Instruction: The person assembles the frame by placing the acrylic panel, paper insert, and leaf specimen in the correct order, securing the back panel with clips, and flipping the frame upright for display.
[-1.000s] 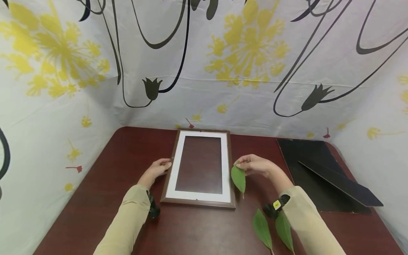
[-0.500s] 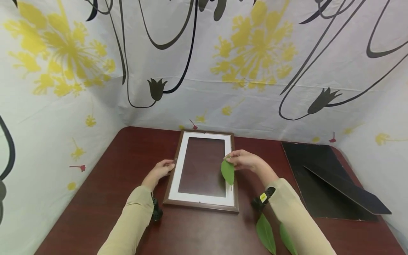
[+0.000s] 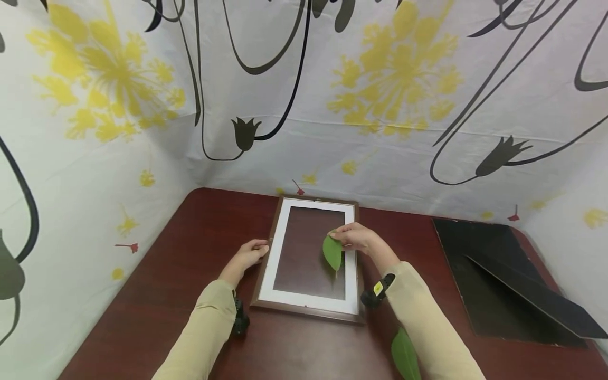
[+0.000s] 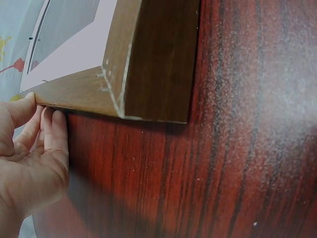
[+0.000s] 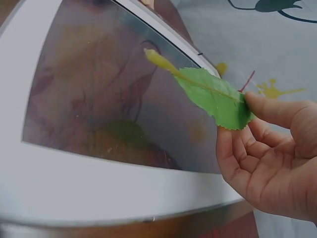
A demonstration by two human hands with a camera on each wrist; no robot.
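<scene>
A brown picture frame (image 3: pixel 307 312) with a white mat lies on the dark red table, its clear pane showing a reflection. At its left side, my left hand (image 3: pixel 244 259) pinches the frame's edge, the thumb on top and the fingers along the underside in the left wrist view. Over the right part of the pane, my right hand (image 3: pixel 360 240) holds a green leaf (image 5: pixel 215 94) by its tip between thumb and fingers. The leaf's pale yellow stem points away from the hand, and a dim green reflection shows in the pane beneath.
Another green leaf (image 3: pixel 405 354) lies on the table (image 3: pixel 304 351) near the right forearm, partly under the sleeve. On the right side sits a black backing board (image 3: pixel 482 253) with a raised stand flap (image 3: pixel 532 295). A patterned cloth (image 3: pixel 304 105) surrounds the table.
My right hand has carried the leaf leftward from beside the frame to over its pane. The left hand has stayed at the frame's left edge. The head view has shifted slightly.
</scene>
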